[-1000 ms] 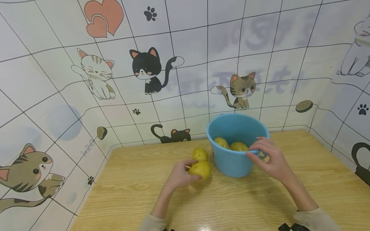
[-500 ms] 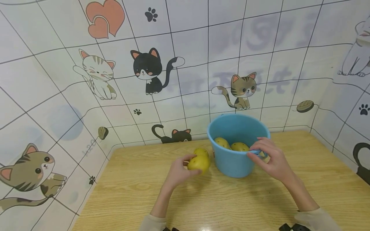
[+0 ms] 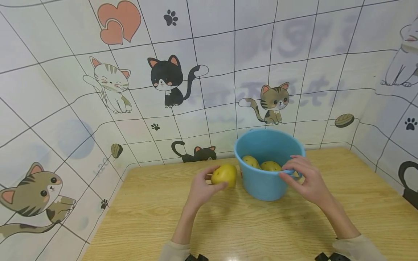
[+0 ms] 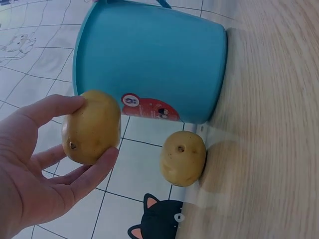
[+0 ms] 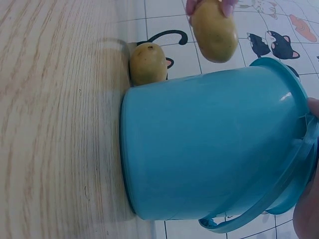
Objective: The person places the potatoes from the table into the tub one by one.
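Note:
My left hand (image 3: 201, 186) grips a yellow potato (image 3: 224, 174) between thumb and fingers, raised above the table to the left of the blue bucket (image 3: 266, 185). In the left wrist view, a second potato (image 4: 183, 158) sits on the table beside the bucket; the head view hides most of it behind the held one. My right hand (image 3: 308, 181) pinches the bucket's rim at its front right, near the handle (image 5: 279, 186). Inside the bucket lie two potatoes, one at the left (image 3: 250, 161) and another nearer the front (image 3: 270, 166).
The bucket stands upright on a wooden table (image 3: 156, 214), towards its back edge. A white tiled wall covering (image 3: 215, 47) with cat drawings rises behind the table and along both sides.
The left hand has lifted the potato off the table and moved it up and away, in front of the other loose potato. The right hand stays on the rim.

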A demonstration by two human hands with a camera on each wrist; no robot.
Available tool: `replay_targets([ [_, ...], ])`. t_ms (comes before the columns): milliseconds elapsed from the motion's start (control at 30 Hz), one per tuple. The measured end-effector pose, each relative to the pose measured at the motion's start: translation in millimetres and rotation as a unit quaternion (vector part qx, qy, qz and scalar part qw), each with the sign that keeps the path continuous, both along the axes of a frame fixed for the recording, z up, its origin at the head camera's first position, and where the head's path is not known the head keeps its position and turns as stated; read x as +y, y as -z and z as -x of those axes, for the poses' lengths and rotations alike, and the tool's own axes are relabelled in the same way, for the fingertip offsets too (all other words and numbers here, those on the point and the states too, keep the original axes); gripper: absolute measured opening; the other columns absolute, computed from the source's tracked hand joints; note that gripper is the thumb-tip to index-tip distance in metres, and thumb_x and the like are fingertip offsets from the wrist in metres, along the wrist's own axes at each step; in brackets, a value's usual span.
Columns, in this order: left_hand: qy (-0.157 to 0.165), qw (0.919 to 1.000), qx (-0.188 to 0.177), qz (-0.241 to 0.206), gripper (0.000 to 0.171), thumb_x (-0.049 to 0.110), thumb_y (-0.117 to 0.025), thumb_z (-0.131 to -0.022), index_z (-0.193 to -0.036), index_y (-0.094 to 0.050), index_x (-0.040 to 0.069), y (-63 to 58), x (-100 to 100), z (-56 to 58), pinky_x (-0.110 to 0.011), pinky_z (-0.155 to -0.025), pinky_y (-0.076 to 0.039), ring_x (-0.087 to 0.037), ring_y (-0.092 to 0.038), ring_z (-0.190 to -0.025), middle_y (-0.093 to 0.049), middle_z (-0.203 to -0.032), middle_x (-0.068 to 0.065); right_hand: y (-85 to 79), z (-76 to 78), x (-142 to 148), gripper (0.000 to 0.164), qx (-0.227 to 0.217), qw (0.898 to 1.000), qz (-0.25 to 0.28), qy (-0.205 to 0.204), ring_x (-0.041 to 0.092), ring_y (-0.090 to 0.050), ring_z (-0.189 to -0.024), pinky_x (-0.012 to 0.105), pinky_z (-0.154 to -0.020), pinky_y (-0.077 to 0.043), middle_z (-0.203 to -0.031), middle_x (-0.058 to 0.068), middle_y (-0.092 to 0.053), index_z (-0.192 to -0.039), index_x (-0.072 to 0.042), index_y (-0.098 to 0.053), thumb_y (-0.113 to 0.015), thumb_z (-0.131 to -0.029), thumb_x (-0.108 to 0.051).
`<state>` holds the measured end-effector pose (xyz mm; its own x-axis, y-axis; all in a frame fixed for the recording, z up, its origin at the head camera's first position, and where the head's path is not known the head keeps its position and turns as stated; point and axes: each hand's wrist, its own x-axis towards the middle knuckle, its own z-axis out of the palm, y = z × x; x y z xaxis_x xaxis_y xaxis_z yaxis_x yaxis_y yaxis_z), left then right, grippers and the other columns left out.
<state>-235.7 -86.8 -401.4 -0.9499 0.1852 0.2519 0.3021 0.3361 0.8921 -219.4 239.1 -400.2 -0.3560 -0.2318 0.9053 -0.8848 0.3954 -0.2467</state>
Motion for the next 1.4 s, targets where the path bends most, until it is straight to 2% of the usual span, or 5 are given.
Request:
replay_targets([
  [367, -0.058, 0.9939, 0.048, -0.080, 0.056, 0.021, -0.087, -0.079, -0.130, -0.067, 0.012, -14.1, 7.4, -5.1, -0.038, -0.080, -0.058, -0.031, -0.063, -0.104, -0.066, -0.121, -0.008, 6.7, 3.4, 3.2, 0.033, -0.007, 1.000, 0.003, 0.000, 0.020, -0.057, -0.090, 0.033, -0.109, -0.038, -0.082, 0.004, -0.065, -0.087, -0.005, -0.071, -0.069, -0.097, -0.036],
  [600, -0.059, 0.9862, 0.065, -0.140, 0.054, 0.017, -0.088, -0.078, -0.128, -0.068, 0.009, -18.2, 17.2, -6.0, -0.042, -0.080, -0.059, -0.032, -0.065, -0.103, -0.067, -0.123, -0.009, 7.3, 3.5, 3.8, 0.033, -0.003, 1.000, 0.003, 0.000, 0.020, -0.057, -0.090, 0.033, -0.109, -0.038, -0.082, 0.004, -0.065, -0.087, -0.005, -0.071, -0.069, -0.097, -0.036],
  [833, -0.053, 0.9772, 0.086, -0.187, 0.053, 0.013, -0.087, -0.079, -0.129, -0.068, 0.010, -21.3, 28.5, -7.1, -0.035, -0.081, -0.060, -0.026, -0.065, -0.105, -0.066, -0.126, -0.005, 4.6, 2.5, 2.4, 0.034, -0.001, 1.000, 0.000, 0.001, 0.021, -0.057, -0.089, 0.034, -0.109, -0.038, -0.082, 0.005, -0.065, -0.086, -0.004, -0.071, -0.068, -0.098, -0.037],
  [1133, -0.025, 0.9695, 0.117, -0.214, 0.056, 0.012, -0.088, -0.078, -0.130, -0.068, 0.015, -24.3, 45.8, -8.6, -0.034, -0.079, -0.061, -0.025, -0.065, -0.106, -0.066, -0.123, -0.003, 4.7, 2.4, 2.6, 0.034, 0.000, 1.000, 0.001, -0.001, 0.020, -0.057, -0.089, 0.034, -0.109, -0.038, -0.082, 0.005, -0.065, -0.086, -0.004, -0.071, -0.068, -0.098, -0.036],
  [1400, -0.023, 0.9656, 0.138, -0.219, 0.057, 0.013, -0.089, -0.077, -0.130, -0.067, 0.014, -31.8, 61.6, -9.5, -0.038, -0.082, -0.060, -0.023, -0.063, -0.109, -0.066, -0.125, -0.002, 6.4, 3.7, 3.9, 0.035, -0.002, 1.000, 0.000, 0.001, 0.020, -0.057, -0.091, 0.034, -0.109, -0.038, -0.082, 0.005, -0.065, -0.087, -0.005, -0.071, -0.067, -0.098, -0.038],
])
